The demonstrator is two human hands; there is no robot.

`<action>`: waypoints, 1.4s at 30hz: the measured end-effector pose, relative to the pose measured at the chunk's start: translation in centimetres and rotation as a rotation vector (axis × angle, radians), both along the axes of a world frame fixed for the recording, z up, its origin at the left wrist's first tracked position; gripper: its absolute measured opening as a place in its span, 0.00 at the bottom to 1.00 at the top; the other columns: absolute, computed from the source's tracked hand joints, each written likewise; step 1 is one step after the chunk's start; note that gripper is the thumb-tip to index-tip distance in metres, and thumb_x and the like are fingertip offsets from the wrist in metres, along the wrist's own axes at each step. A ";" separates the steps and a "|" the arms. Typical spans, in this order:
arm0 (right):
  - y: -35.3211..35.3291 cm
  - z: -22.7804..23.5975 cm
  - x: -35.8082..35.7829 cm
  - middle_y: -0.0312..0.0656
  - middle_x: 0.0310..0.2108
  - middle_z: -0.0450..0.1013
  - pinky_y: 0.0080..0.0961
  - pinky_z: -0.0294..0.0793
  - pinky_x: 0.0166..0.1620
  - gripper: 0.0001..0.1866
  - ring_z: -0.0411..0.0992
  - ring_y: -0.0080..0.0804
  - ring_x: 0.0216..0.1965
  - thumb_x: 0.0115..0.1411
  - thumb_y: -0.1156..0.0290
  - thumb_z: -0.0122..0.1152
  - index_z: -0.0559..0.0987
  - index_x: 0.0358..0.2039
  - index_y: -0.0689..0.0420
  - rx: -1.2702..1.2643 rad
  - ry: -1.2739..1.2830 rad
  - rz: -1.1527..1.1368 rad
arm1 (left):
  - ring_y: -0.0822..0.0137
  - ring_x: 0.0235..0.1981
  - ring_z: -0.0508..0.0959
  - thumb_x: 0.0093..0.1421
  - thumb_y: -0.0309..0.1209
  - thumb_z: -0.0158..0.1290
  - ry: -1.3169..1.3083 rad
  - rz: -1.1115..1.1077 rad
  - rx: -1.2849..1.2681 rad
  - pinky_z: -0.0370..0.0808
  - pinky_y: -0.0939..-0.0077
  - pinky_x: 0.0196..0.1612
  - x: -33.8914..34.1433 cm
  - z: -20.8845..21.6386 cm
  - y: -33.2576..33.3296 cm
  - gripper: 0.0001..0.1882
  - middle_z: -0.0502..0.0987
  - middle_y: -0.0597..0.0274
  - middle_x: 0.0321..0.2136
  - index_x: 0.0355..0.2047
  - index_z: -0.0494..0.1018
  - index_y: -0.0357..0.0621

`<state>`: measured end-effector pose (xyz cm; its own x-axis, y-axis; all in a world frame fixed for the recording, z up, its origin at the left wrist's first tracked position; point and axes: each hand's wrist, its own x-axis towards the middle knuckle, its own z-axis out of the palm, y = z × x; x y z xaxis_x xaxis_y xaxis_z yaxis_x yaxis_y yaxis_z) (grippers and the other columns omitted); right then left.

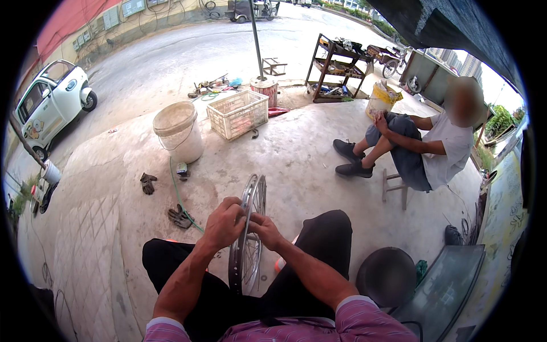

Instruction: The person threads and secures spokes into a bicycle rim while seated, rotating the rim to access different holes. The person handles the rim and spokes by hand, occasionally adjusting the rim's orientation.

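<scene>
From where I stood, the left hand [226,222] had its fingers curled close together over the rim of a spoked wheel [238,259], while the right hand [265,231] seemed to pinch the same rim from the other side. The wheel stood on edge between the person's black-trousered knees [327,239]. If either grip slackened, I judged it could tip or roll, since nothing but hands and perhaps legs appeared to steady it. A slipping fingertip might have knocked the spokes, and the skin was bare: the dark work gloves [180,217] lay on the ground. The thin green hose [178,196] ran close by the left hand and could have snagged a moving wheel.

I couldn't make out the fingertips, nor whether anything was squeezed between them and the metal. The wheel's lowest part merged with the dark trousers, and an orange-and-white object [279,265] was mostly covered by the right leg. Farther out, the contents of the white bucket [185,142] and of the plastic crate [239,118] were unclear, and a glass-like panel [441,279] ran off the lower edge.
</scene>
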<state>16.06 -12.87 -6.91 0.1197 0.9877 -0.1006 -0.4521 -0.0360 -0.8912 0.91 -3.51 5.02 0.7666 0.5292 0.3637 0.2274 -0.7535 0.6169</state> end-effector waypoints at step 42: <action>1.0 1.1 -2.1 0.37 0.56 0.74 0.26 0.74 0.55 0.21 0.73 0.25 0.54 0.66 0.77 0.60 0.73 0.60 0.60 0.131 -0.178 0.055 | 0.55 0.49 0.80 0.57 0.23 0.57 -0.249 0.012 -0.412 0.81 0.67 0.44 -0.5 -2.8 1.6 0.07 0.76 0.45 0.53 0.35 0.75 0.34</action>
